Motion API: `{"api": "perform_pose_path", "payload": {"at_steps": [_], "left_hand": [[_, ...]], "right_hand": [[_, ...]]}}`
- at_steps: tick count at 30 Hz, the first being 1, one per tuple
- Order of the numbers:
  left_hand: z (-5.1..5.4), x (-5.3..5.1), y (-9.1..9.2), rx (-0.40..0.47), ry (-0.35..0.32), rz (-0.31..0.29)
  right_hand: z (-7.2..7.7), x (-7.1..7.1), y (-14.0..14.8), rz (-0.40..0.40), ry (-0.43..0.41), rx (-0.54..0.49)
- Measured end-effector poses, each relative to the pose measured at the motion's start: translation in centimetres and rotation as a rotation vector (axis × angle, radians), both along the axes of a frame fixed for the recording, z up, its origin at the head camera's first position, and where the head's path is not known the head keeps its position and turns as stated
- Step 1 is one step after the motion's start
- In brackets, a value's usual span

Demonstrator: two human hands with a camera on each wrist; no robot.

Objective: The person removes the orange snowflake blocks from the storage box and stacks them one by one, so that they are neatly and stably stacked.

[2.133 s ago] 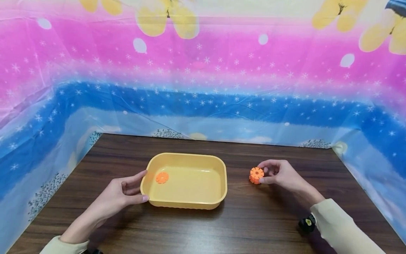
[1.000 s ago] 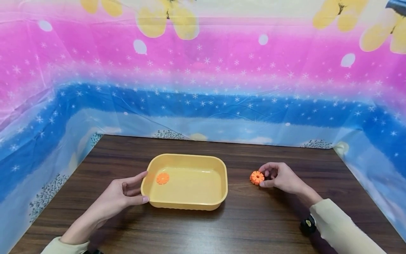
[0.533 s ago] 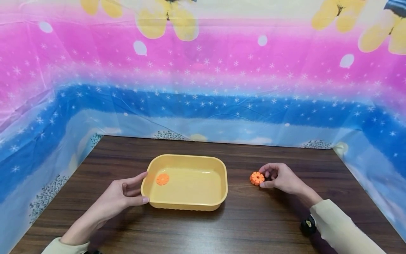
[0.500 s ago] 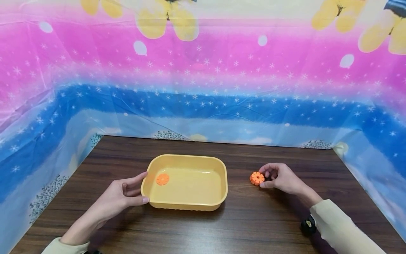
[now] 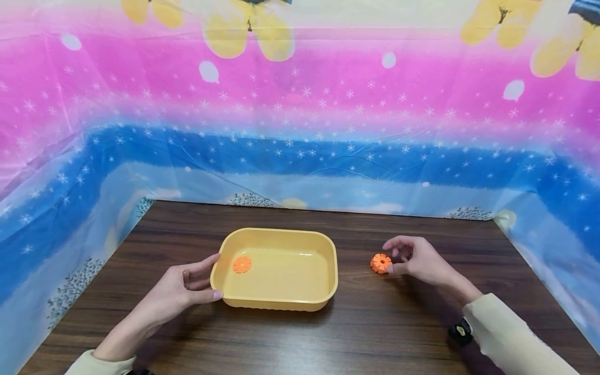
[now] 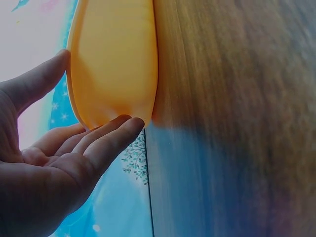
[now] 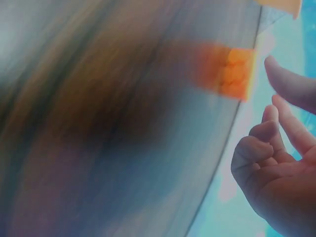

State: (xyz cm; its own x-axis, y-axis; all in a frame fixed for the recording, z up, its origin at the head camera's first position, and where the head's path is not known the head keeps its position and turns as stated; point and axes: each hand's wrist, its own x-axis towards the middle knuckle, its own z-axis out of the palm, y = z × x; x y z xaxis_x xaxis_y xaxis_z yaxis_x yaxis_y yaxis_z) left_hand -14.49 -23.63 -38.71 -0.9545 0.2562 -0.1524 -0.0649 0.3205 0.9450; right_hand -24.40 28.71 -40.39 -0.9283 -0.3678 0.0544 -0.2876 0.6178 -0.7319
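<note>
A yellow plastic basin point(image 5: 281, 276) stands on the table, with one flat orange snowflake building disc point(image 5: 242, 264) inside at its left end. My left hand point(image 5: 175, 291) holds the basin's left end, the thumb near the front corner and the fingertips farther back. The left wrist view shows thumb and fingers spread round the basin's end wall point(image 6: 113, 69). To the right of the basin lies a short stack of orange snowflake discs point(image 5: 381, 263), its notched side point(image 7: 236, 74) showing in the right wrist view. My right hand point(image 5: 419, 260) is beside it, thumb and forefinger parted, nothing gripped.
The dark wood-grain table point(image 5: 290, 338) runs back to a pink and blue printed cloth point(image 5: 304, 156) that encloses its far edge and both sides. A black wrist device point(image 5: 461, 332) sits at my right sleeve.
The disc stack, earlier tilted up in my right fingers, settles flat on the table. My right hand has since let go, its forefinger lifting off. My left hand and the basin stay put.
</note>
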Motion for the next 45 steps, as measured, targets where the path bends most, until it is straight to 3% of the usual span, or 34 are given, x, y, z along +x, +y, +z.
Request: {"api": "perform_pose_path", "payload": {"at_steps": [11,23,33,45], "left_hand": [[0.0,-0.1,0.1,-0.01,0.006,0.002],[0.0,0.0,0.1,-0.03,0.01,0.008],[0.2,-0.1,0.2,-0.024,0.003,0.009],[0.0,-0.1,0.1,-0.018,-0.017,0.013]], "right_hand": [[3.5,0.0,-5.5,0.085,0.024,0.029],[6.2,-0.9,-12.8,0.281,0.103,0.059],[7.3,-1.6,-18.3,0.414,0.038,0.112],[7.3,-3.2,-23.8,0.62,-0.036,0.178]]}}
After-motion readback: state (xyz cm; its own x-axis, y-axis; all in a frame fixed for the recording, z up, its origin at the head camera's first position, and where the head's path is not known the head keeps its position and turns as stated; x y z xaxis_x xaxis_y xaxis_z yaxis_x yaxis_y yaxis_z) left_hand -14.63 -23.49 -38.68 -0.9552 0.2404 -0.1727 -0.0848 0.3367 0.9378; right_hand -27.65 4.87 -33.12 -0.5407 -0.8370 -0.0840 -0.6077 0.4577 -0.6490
